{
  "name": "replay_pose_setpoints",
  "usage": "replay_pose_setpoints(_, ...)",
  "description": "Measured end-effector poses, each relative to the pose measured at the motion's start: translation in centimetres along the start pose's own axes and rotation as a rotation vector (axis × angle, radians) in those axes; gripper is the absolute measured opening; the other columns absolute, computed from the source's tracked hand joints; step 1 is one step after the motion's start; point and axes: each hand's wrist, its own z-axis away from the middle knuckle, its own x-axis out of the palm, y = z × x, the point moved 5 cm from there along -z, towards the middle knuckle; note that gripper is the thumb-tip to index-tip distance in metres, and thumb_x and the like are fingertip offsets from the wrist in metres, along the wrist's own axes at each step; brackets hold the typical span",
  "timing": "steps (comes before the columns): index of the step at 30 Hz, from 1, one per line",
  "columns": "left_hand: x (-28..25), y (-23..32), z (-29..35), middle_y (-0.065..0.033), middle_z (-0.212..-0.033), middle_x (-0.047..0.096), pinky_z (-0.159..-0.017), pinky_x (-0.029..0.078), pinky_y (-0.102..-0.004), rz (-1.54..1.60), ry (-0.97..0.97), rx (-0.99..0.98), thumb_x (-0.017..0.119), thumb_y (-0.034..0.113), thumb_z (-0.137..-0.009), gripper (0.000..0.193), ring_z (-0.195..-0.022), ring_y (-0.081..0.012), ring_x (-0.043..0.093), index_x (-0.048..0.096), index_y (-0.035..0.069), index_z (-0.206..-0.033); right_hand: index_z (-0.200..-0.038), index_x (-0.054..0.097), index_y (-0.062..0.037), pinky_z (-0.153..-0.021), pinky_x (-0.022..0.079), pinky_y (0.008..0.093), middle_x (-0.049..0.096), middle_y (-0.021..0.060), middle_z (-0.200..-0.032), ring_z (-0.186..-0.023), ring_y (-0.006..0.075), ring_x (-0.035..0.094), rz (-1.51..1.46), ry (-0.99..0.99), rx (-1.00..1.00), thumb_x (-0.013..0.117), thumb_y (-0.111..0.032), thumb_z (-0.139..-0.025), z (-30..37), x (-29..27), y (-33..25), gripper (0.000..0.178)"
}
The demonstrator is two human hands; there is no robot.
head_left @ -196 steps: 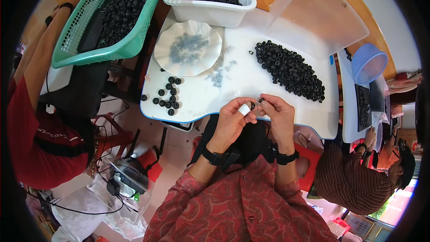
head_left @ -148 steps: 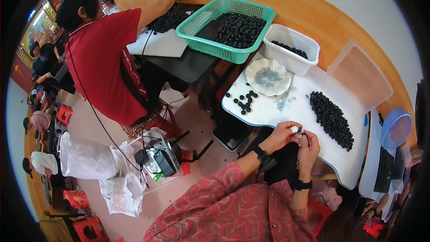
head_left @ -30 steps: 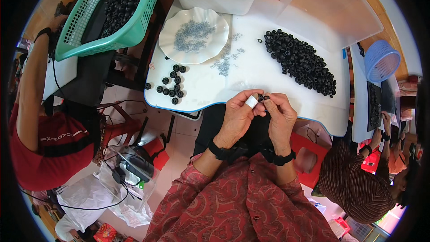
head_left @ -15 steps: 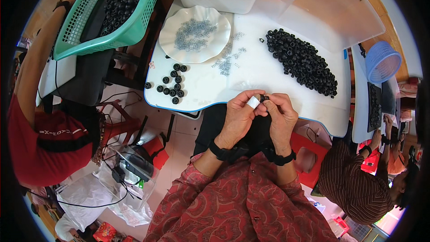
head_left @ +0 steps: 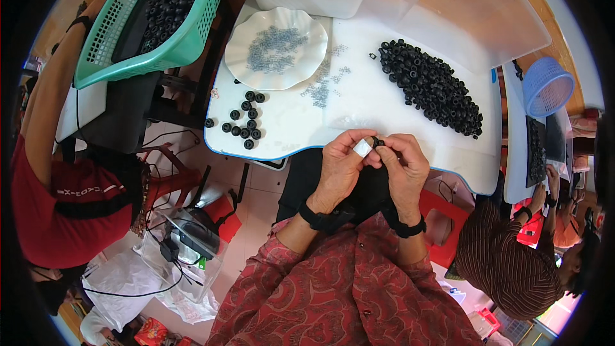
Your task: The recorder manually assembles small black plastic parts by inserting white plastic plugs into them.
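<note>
The fingers of the left hand [head_left: 341,161] and right hand [head_left: 406,161] pinch a small black part [head_left: 379,142] near the white counter's [head_left: 295,119] front edge; beyond, a heap of hollow black parts [head_left: 430,88] lies right of a scalloped plate [head_left: 236,53].

Red paisley-patterned shirt [head_left: 320,288] at lower centre, two black wristbands [head_left: 312,217], white wrap [head_left: 362,148] on left hand [head_left: 339,167], dark trousers [head_left: 302,183]

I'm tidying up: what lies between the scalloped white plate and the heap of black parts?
The head view shows scattered small clear pieces nearest the plate, then white tabletop, then one loose black part beside the heap.
</note>
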Motion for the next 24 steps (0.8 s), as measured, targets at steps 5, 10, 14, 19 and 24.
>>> replay_pose_setpoints(5, 0.0, -0.1, 0.0, -0.0069, -0.090, 0.066, -0.063, 0.056, -0.0270, -0.045, -0.009, -0.029, 0.061, 0.005, -0.096, 0.021, -0.070, -0.0128, 0.063, 0.065, -0.002, -0.115, -0.098, 0.067, 0.0028, -0.069, 0.052, 0.0251, 0.063, 0.0088, -0.096, -0.079, 0.0138, 0.063, 0.032, -0.008, -0.019, 0.070, 0.006, -0.085, 0.1, -0.3, 0.2, 0.014)
replay_pose_setpoints(10, -0.1, -0.1, 0.1, -0.0077, -0.087, 0.067, -0.063, 0.056, -0.0273, -0.096, 0.010, -0.021, 0.061, 0.004, -0.095, 0.020, -0.070, -0.0132, 0.064, 0.066, -0.003, -0.113, -0.096, 0.067, 0.0025, -0.068, 0.051, 0.0249, 0.063, 0.0085, -0.094, -0.077, 0.0139, 0.063, 0.057, -0.018, -0.012, 0.070, 0.005, -0.085, 0.2, -0.5, 0.0, 0.013)
replay_pose_setpoints(14, -0.2, 0.0, 0.0, -0.0100, -0.091, 0.069, -0.067, 0.060, -0.0297, -0.143, 0.033, -0.015, 0.060, 0.003, -0.096, 0.020, -0.072, -0.0152, 0.067, 0.066, -0.004, -0.113, -0.096, 0.066, 0.0022, -0.067, 0.051, 0.0250, 0.063, 0.0086, -0.091, -0.077, 0.0141, 0.063, 0.097, -0.040, -0.049, 0.071, 0.004, -0.083, -0.1, -0.6, 0.1, 0.014)
replay_pose_setpoints(19, -0.4, 0.5, 0.4, -0.0115, -0.093, 0.069, -0.070, 0.061, -0.0316, -0.206, 0.018, -0.010, 0.058, 0.006, -0.097, 0.022, -0.075, -0.0171, 0.069, 0.065, -0.005, -0.115, -0.094, 0.067, 0.0024, -0.065, 0.052, 0.0253, 0.063, 0.0093, -0.088, -0.074, 0.0155, 0.065, 0.159, -0.105, -0.055, 0.072, 0.004, -0.082, -0.5, -0.5, -0.5, 0.014)
replay_pose_setpoints(24, 0.1, 1.4, 0.9, -0.0112, -0.094, 0.070, -0.071, 0.060, -0.0289, -0.201, 0.049, -0.007, 0.056, 0.005, -0.098, 0.023, -0.077, -0.0157, 0.069, 0.064, -0.005, -0.117, -0.093, 0.066, 0.0025, -0.062, 0.053, 0.0267, 0.063, 0.0089, -0.088, -0.072, 0.0160, 0.065, 0.201, -0.147, -0.045, 0.072, 0.004, -0.081, -0.5, -0.4, -1.4, 0.013)
